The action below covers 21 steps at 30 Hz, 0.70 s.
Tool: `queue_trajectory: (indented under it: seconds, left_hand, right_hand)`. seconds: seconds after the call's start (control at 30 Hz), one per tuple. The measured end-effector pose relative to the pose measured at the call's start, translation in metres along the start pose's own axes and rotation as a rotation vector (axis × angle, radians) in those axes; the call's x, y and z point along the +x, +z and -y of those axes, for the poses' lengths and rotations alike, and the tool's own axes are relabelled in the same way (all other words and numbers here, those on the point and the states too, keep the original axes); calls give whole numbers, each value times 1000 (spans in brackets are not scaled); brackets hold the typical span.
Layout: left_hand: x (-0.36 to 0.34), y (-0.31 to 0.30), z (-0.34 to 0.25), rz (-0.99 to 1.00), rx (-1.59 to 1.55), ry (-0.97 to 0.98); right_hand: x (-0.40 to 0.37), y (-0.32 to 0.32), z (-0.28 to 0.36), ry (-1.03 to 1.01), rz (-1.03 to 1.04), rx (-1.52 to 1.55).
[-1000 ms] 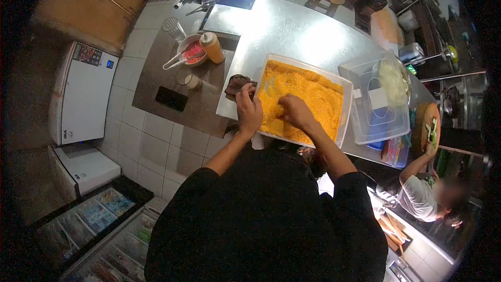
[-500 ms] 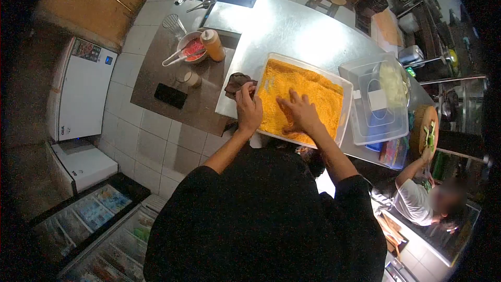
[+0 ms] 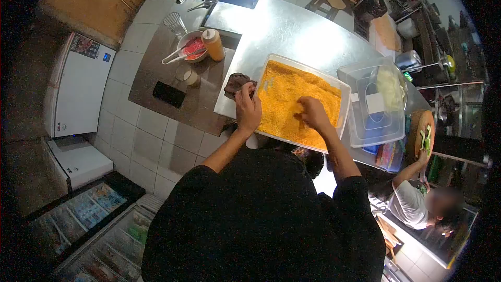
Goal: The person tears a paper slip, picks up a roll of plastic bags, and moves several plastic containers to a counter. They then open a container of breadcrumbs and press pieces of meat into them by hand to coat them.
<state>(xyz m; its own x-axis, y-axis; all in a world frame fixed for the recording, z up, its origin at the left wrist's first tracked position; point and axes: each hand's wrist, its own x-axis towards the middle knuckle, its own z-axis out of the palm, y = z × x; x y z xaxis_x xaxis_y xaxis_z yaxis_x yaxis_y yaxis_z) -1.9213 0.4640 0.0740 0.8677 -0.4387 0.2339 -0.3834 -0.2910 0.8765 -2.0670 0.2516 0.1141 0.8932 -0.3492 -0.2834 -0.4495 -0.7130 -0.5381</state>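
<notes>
A clear plastic tub (image 3: pixel 344 105) on the steel table holds a thick layer of orange breadcrumbs (image 3: pixel 284 102). My left hand (image 3: pixel 248 109) is closed over the tub's left rim, its fingertips beside a crumpled dark brown cloth (image 3: pixel 239 84). Above the right part of the crumbs is my right hand (image 3: pixel 314 115), its fingers bent and drawn together, pointing down and left. Whatever lies inside those fingers is hidden.
Right of the tub lies a clear plastic lid (image 3: pixel 373 125). A sauce bottle (image 3: pixel 213 46), a bowl of red food (image 3: pixel 193 47) and a black phone (image 3: pixel 169 94) stand left. Another person (image 3: pixel 412 198) works at a round chopping board (image 3: pixel 424 133) on the right.
My right hand has gone from spread fingers on the crumbs to drawn-together fingers, a little further right. My left hand stays at the rim.
</notes>
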Motion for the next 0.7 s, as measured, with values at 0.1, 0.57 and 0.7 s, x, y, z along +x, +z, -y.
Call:
queue_trajectory:
  seconds: [0.1, 0.57, 0.7]
  left_hand:
    - [-1, 0, -1, -6, 3, -2]
    - [-2, 0, 1, 8, -8, -10]
    - [0, -4, -5, 12, 18, 14]
  right_hand:
    - [-6, -27, 9, 7, -41, 51]
    - [-28, -74, 32, -117, -274, 187]
    - [-32, -74, 45, -51, -255, 208]
